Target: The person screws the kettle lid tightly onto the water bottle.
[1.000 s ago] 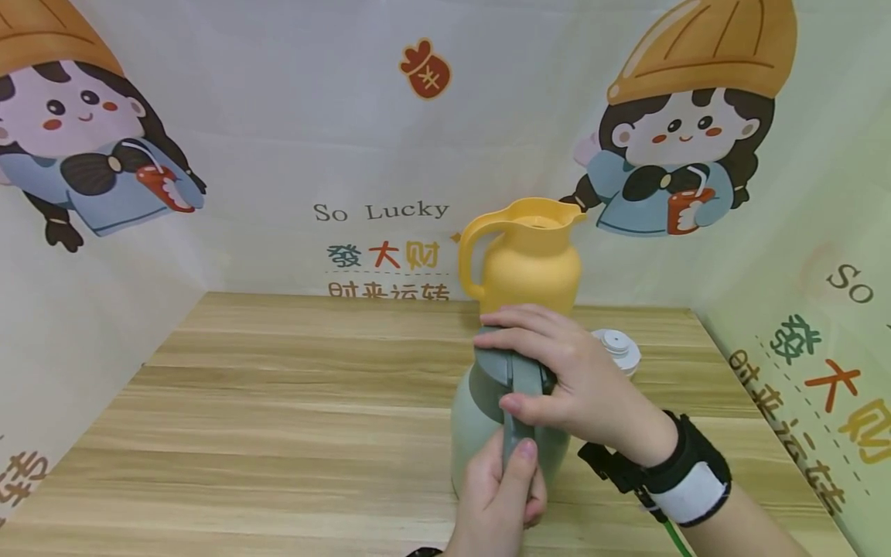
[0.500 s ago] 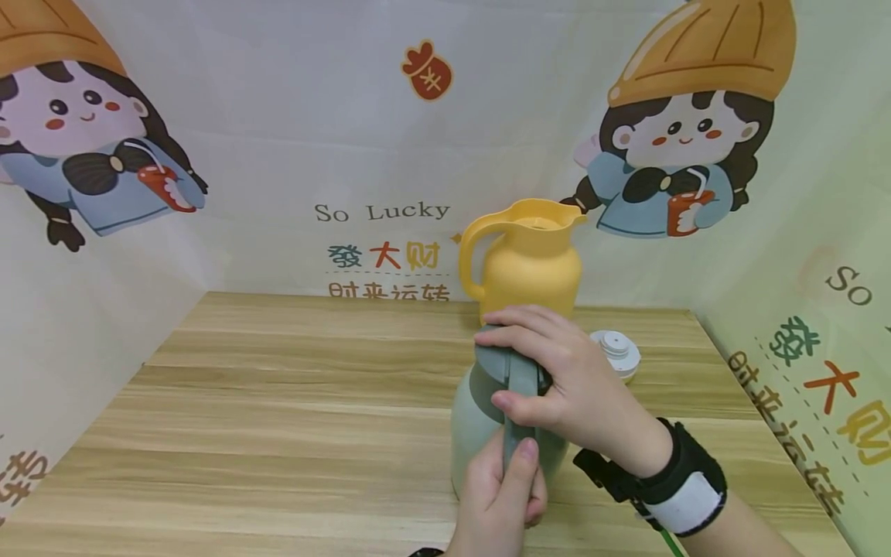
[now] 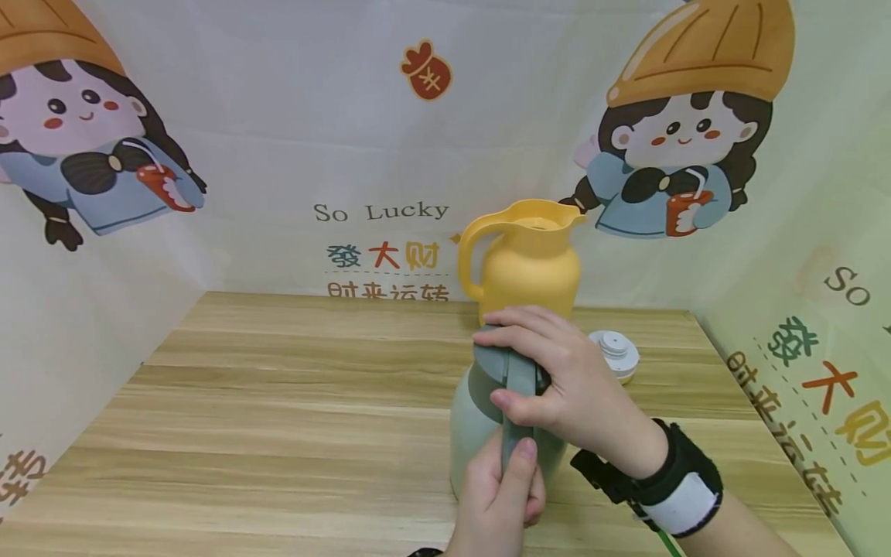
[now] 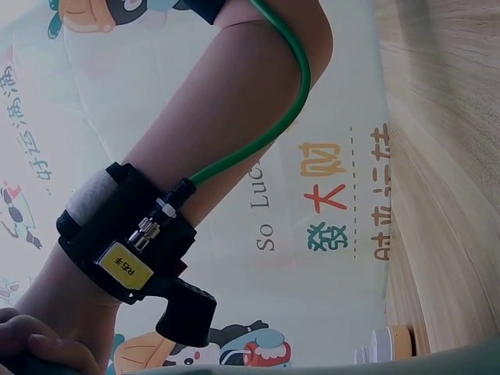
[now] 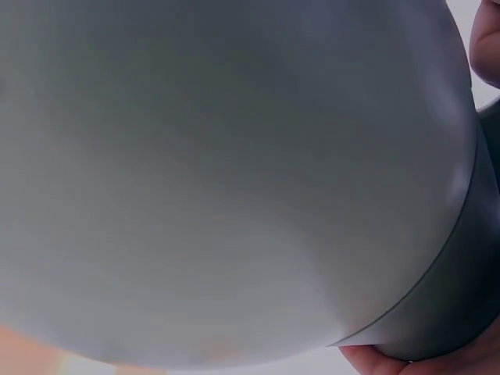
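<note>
Under the right hand (image 3: 574,379): green jug (image 3: 469,445), fingers curled over its lid (image 3: 490,362); left hand (image 3: 490,495), just below, grips handle (image 3: 516,430). Best hold handle firm, jug upright, right hand bearing evenly on lid.

Head view evenly bright, right wrist view dim, softly blurred

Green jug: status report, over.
Left hand gripping handle. Right hand clasping the top. Green jug upright. Yellow jug behind, apparently not in the way.
</note>
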Demonstrator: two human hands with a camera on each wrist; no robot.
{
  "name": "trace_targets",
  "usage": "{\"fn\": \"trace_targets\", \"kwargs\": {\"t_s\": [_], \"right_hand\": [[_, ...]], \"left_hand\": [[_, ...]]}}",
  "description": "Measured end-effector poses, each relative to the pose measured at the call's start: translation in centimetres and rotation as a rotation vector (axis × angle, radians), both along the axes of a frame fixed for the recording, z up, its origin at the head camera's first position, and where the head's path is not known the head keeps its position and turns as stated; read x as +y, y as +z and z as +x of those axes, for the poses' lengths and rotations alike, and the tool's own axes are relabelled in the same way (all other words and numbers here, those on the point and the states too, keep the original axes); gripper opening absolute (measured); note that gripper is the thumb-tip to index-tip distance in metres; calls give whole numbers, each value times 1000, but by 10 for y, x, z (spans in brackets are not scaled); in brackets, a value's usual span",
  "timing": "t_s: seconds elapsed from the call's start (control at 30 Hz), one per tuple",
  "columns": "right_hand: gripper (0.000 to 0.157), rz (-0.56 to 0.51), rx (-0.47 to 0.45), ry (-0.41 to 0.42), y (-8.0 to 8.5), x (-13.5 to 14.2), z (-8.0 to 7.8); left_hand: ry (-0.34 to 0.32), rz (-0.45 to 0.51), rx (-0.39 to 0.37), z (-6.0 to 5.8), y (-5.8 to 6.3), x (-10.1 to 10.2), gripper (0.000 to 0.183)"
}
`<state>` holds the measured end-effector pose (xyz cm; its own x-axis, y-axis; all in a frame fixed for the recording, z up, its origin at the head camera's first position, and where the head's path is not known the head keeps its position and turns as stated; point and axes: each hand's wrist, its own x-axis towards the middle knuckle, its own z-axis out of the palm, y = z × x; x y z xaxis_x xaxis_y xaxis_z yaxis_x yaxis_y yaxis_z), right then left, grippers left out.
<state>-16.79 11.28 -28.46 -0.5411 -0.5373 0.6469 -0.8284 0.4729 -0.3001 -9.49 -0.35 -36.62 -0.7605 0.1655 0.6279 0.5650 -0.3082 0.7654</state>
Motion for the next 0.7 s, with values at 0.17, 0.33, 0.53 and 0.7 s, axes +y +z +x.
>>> {"fn": "trace_targets", "kwargs": {"t_s": [0.17, 0.33, 0.53, 0.7], "right_hand": [[45, -9, -4, 6, -1, 2, 0], [57, -65, -51, 35, -4, 5, -1], [76, -250, -158, 38, -16, 22, -4], [69, -411, -298, -8, -33, 40, -12]], "left_hand": [[-8, -19, -43, 1, 1, -1, 23], [-14, -27, -73, 1, 1, -2, 23], [-19, -19, -78, 3, 4, -1, 25], [-16, -22, -77, 3, 6, -2, 27]]}}
